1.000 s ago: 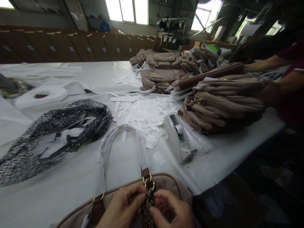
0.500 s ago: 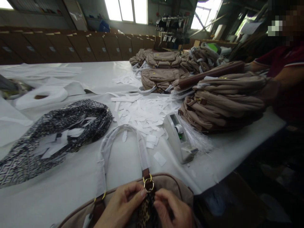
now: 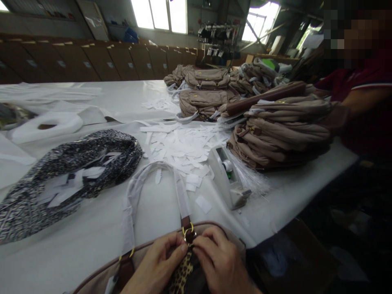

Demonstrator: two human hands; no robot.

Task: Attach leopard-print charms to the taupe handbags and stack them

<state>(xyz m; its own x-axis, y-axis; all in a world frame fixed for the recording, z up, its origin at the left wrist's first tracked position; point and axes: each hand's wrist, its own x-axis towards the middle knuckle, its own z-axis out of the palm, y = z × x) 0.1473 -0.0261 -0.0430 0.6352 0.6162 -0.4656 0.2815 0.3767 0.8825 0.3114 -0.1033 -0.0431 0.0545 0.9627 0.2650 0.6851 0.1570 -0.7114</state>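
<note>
A taupe handbag (image 3: pixel 147 253) with brown trim lies at the bottom of the view. Its handle (image 3: pixel 134 200), wrapped in white, arches away over the table. A gold ring (image 3: pixel 187 232) and a silver ring (image 3: pixel 190 237) join at one handle end. From them hangs a leopard-print strip (image 3: pixel 183 271). My left hand (image 3: pixel 159 261) is closed, thumb and forefinger pinched on the strip's top just below the rings. Opposite it, my right hand (image 3: pixel 219 259) is also pinched closed near the silver ring; its fingertips hide what is between them.
A tape dispenser (image 3: pixel 225 177) stands beyond my right hand, with clear plastic fasteners (image 3: pixel 251 179) beside it. White paper scraps (image 3: pixel 177 143) cover the middle. A patterned dark cloth bag (image 3: pixel 107 141) lies left. Stacked taupe bags (image 3: pixel 281 126) sit near a person in a red shirt (image 3: pixel 367 106).
My right hand has moved left and up, its fingertips now meeting my left hand's at the ring. More leopard print shows. The camera view has shifted slightly.
</note>
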